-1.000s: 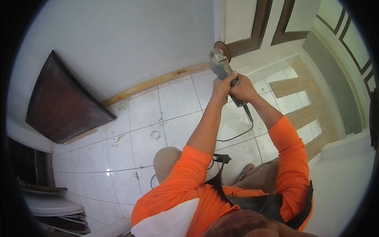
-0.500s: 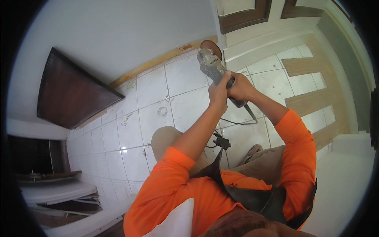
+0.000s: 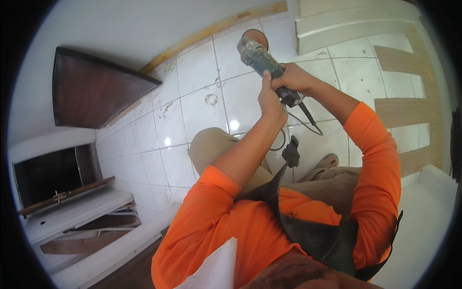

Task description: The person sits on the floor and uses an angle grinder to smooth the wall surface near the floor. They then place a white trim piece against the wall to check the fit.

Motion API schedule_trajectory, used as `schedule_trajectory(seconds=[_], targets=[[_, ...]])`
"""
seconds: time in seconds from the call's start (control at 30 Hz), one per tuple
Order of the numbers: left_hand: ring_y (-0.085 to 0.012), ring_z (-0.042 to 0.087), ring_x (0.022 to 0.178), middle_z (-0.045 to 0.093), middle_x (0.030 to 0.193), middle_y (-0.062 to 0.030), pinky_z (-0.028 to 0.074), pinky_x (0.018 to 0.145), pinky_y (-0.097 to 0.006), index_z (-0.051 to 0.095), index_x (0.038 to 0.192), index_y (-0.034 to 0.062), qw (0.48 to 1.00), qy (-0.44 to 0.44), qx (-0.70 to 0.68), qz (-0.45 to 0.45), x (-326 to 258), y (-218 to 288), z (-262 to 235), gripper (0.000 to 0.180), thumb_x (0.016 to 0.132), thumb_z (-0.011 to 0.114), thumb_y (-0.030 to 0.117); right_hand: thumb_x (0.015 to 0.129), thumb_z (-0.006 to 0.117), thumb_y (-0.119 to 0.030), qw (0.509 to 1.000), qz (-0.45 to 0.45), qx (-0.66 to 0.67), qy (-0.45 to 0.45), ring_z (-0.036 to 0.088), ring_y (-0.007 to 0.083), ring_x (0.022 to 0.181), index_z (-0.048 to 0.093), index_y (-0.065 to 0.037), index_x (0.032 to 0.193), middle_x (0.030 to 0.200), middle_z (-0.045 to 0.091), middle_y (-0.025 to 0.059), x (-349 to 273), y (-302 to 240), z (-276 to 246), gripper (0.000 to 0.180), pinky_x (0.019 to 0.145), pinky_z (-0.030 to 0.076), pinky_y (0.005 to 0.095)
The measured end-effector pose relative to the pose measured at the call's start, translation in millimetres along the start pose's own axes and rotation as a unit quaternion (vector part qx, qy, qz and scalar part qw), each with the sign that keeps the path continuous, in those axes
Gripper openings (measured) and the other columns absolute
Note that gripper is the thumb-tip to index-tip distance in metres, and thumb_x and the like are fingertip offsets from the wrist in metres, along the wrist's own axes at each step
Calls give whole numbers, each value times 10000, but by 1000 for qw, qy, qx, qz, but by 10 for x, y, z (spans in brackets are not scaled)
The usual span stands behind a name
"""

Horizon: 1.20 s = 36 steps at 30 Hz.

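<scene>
Both my hands are wrapped round an angle grinder (image 3: 262, 62) with a worn grey-green body and a brown disc (image 3: 256, 37) at its far end. My left hand (image 3: 272, 102) grips the dark rear part from the left, its thumb lying along the body. From the right, my right hand (image 3: 294, 79) closes round the same handle, just ahead of the left. The grinder is held above white floor tiles (image 3: 197, 72), its disc near the wall's wooden skirting strip (image 3: 226, 21). A black cord (image 3: 307, 114) trails from the handle's end.
A dark reddish-brown panel (image 3: 96, 89) leans at the left wall. A pale door frame base (image 3: 356, 31) stands at far right, beside slotted wooden boards (image 3: 404, 106). Near my knees is a black object (image 3: 291, 153). White shelving (image 3: 77, 216) stands lower left.
The grinder has shifted left, away from the pale frame's edge, and rolled so its greenish side shows. Both hands keep their hold. The whole view has also shifted.
</scene>
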<state>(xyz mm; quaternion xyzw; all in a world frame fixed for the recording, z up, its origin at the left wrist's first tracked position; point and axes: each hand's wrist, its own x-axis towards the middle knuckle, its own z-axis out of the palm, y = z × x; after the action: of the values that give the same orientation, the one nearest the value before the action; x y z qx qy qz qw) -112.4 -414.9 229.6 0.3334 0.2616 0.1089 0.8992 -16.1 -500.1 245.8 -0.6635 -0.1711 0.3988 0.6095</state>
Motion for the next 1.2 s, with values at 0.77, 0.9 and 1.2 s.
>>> schedule_trajectory(seconds=[0.77, 0.9, 1.2], targets=[[-381, 411, 1478, 448, 1543, -259, 253, 1228, -654, 312, 1550, -132, 978, 64, 148, -133, 844, 488, -692, 1301, 849, 412, 959, 641, 875, -182, 999, 27, -24, -30, 731, 208, 878, 707, 32, 1124, 1003, 768, 128, 670, 263, 196, 554, 840, 593, 333], [-362, 441, 1460, 493, 1508, -252, 267, 1222, -648, 327, 1545, -125, 975, 88, 157, -133, 948, 418, -728, 1230, 896, 412, 917, 632, 878, -198, 998, 57, -1, -9, 732, 214, 880, 702, 39, 1122, 1019, 764, 138, 801, 427, 192, 572, 844, 591, 337], [-335, 439, 1424, 537, 1461, -197, 329, 1181, -585, 498, 1529, 53, 924, 193, 329, -23, 772, 628, -287, 783, 964, 702, 555, 592, 900, -394, 952, 67, -291, 69, 744, 351, 986, 687, 20, 1164, 1063, 754, 221, 1289, 820, 214, 738, 915, 590, 410]])
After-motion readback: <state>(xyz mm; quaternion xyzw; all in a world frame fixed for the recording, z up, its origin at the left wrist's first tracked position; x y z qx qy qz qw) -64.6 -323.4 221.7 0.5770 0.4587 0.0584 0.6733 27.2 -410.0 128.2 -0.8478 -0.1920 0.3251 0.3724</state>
